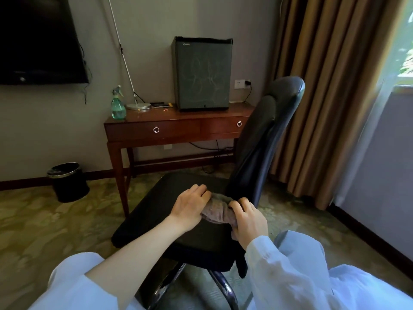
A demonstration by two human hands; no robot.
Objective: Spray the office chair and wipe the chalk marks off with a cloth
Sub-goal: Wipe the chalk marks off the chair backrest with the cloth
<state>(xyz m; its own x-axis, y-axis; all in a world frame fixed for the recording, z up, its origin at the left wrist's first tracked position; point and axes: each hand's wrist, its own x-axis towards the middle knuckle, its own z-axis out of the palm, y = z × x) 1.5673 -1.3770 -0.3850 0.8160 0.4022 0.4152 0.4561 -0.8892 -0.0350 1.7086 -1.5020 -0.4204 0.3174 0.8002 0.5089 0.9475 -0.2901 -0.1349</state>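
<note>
Bunched grey-brown cloth (pixel 220 211) lies on black padded office chair seat (pixel 154 211), near backrest. My left hand (pixel 190 206) grips its 9 o'clock end, fingers curled; my right hand (pixel 248 220) clamps 3 o'clock end. Green translucent spray bottle (pixel 118 107) stands on brown wooden worktop (pixel 178 119), 11 o'clock, well apart.

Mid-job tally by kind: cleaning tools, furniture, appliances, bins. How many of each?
Cleaning tools: 2 (green plastic spray bottle, grey-brown terry cloth)
Furniture: 2 (black padded office chair, dark wooden desk)
Appliances: 2 (black mini fridge, black wall-mounted TV)
Bins: 1 (round black waste bin)
Total: 7
</note>
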